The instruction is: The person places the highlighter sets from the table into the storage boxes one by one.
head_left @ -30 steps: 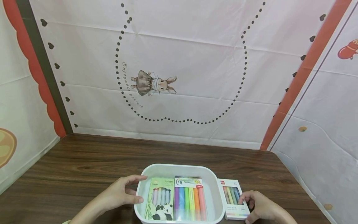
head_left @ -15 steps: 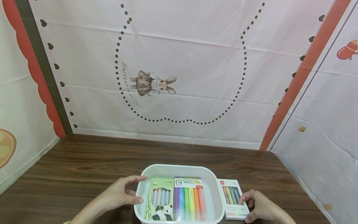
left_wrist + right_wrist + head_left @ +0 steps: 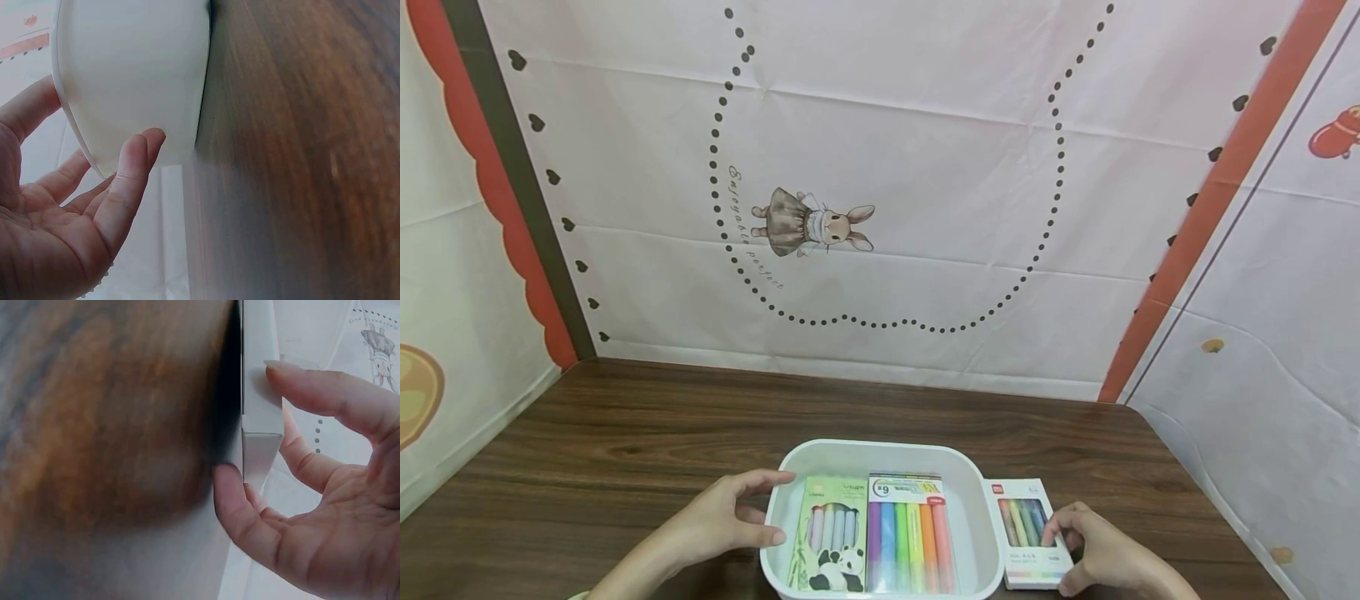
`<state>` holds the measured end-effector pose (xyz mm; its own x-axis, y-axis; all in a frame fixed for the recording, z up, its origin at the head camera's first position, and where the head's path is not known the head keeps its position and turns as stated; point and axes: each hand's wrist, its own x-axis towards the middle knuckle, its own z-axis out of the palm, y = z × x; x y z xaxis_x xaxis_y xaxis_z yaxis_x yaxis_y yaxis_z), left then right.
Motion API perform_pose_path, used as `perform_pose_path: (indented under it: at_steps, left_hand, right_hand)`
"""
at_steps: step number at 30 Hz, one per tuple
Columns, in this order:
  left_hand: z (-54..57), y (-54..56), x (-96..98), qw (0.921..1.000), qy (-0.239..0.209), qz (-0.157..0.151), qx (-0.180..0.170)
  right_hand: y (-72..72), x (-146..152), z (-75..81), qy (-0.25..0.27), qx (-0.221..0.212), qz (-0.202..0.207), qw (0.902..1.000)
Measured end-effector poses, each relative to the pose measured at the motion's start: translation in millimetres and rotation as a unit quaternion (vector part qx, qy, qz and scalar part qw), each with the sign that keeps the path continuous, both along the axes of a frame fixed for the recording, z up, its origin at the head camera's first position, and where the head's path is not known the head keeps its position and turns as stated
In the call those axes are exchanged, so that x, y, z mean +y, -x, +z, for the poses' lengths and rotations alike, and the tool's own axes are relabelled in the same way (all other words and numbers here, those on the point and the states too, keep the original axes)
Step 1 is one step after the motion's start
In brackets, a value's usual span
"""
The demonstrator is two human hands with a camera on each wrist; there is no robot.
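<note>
A white plastic bin [image 3: 975, 500] stands at the table's front. Inside it lie a green panda box [image 3: 826, 533] with pastel sticks in its window and a clear pack of thick, bright coloured sticks [image 3: 912, 542]. My left hand [image 3: 718, 518] holds the bin's left end. Its thumb and a finger reach over the rim, while other fingers curl near the outer wall in the left wrist view. Just right of the bin, my right hand [image 3: 1097, 550] grips a thin white windowed box [image 3: 1030, 562] of coloured sticks. In the right wrist view, a fingertip is under its edge.
A dark wood-grain table [image 3: 685, 417] lies under everything. White printed cloth [image 3: 925, 208] with a rabbit drawing hangs along the table's far edge, and more printed cloth [image 3: 1262, 333] hangs at the right side.
</note>
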<state>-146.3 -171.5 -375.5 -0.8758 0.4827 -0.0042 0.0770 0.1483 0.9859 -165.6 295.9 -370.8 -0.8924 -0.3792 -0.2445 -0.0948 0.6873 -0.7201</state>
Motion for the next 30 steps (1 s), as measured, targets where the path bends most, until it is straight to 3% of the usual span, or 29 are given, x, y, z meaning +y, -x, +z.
perform_pose_path:
  at_steps: [6, 10, 13, 20, 30]
  left_hand:
    - [-0.5, 0.2, 0.2, 1.0, 0.005, 0.001, 0.005]
    - [-0.8, 0.6, -0.1, 1.0, 0.006, 0.002, 0.004]
    - [-0.9, 0.5, -0.2, 1.0, 0.006, 0.002, 0.004]
    - [-0.8, 0.3, -0.1, 1.0, 0.007, 0.002, 0.005]
    - [0.8, -0.2, 0.1, 1.0, 0.006, 0.001, 0.004]
  right_hand:
    - [0.1, 0.8, 0.4, 0.047, -0.032, 0.013, 0.9983]
    - [2.2, 1.5, -1.5, 0.107, -0.07, 0.035, 0.9912]
    - [3.1, 2.1, -1.5, 0.134, -0.094, 0.027, 0.9861]
    - [2.8, 6.5, 0.4, 0.13, -0.094, -0.015, 0.9868]
    - [4.5, 14.0, -2.8, 0.166, -0.097, -0.013, 0.9812]
